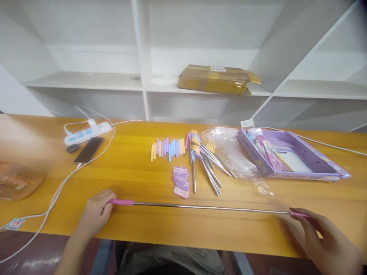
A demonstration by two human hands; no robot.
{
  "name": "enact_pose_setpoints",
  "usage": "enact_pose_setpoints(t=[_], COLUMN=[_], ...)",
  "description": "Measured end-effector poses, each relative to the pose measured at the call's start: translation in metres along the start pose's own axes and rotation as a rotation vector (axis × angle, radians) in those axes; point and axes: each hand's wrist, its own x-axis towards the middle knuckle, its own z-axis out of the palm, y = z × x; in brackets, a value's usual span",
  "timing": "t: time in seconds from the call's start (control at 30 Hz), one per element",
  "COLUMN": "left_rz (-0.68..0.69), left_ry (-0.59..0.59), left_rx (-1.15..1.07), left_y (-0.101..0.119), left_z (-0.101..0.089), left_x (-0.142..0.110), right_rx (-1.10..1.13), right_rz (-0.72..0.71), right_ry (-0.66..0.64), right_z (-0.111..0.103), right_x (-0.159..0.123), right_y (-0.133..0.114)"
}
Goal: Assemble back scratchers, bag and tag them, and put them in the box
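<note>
A telescopic back scratcher (212, 207) is drawn out long and level above the table's front part. Around its pink handle, my left hand (97, 212) is closed. My right hand (322, 233) pinches the pink piece at the other end, and the fingers hide most of that tip. Beyond the rod lies a pile of metal back scratchers (208, 168) with small yellow, blue and purple hand-shaped heads. Left of the pile are rows of coloured handle sleeves (168, 148) in orange, purple and blue. Several purple printed cards (181, 182) overlap in front of them.
On the right stands a purple box (298, 176) holding bagged pink pieces, beside crumpled clear plastic bags (229, 152). A power strip (88, 133), a phone (88, 149) and white cables occupy the left. An orange package (18, 181) sits far left. A taped carton (215, 79) rests on the shelf.
</note>
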Motion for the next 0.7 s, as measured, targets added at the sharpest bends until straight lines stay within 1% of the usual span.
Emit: enact_pose_setpoints(t=[0.1,0.2,0.27,0.3,0.33,0.37,0.4,0.43,0.5,0.53,0.57,0.6,0.63,0.7], left_rz=[0.048,0.081,0.075,0.069,0.065,0.066,0.074,0.088,0.111,0.105,0.082,0.057,0.03,-0.023], left_ry=[-0.001,0.014,0.045,0.06,0.067,0.071,0.068,0.055,0.053,0.036,0.019,0.002,-0.015,-0.054], left_rx=[-0.029,-0.027,-0.005,0.006,0.014,0.021,0.027,0.032,0.037,0.031,0.019,0.009,0.004,0.01], left_y=[0.008,0.014,0.023,0.03,0.04,0.052,0.067,0.082,0.109,0.119,0.126,0.129,0.13,0.125], left_z=[-0.001,0.001,0.007,0.013,0.02,0.03,0.04,0.052,0.072,0.079,0.085,0.087,0.089,0.088], left_x=[0.004,0.007,0.011,0.013,0.016,0.02,0.023,0.026,0.033,0.036,0.038,0.039,0.04,0.039], right_rx=[0.011,-0.051,-0.052,-0.039,-0.021,-0.008,0.034,0.083,0.246,0.35,0.414,0.45,0.463,0.441], right_rz=[0.052,0.057,0.004,-0.049,-0.119,-0.196,-0.308,-0.402,-0.552,-0.578,-0.593,-0.598,-0.589,-0.569], right_ry=[-0.002,0.066,0.11,0.133,0.156,0.173,0.199,0.194,0.087,0.056,0.012,-0.01,-0.027,-0.042], right_z=[-0.003,-0.007,-0.006,-0.004,0.001,0.007,0.016,0.025,0.042,0.047,0.05,0.052,0.052,0.052], right_x=[0.001,0.009,0.014,0.014,0.013,0.01,0.004,-0.005,-0.024,-0.033,-0.041,-0.047,-0.051,-0.054], right_y=[0.011,0.021,0.014,0.002,-0.015,-0.039,-0.068,-0.1,-0.167,-0.196,-0.22,-0.239,-0.251,-0.26])
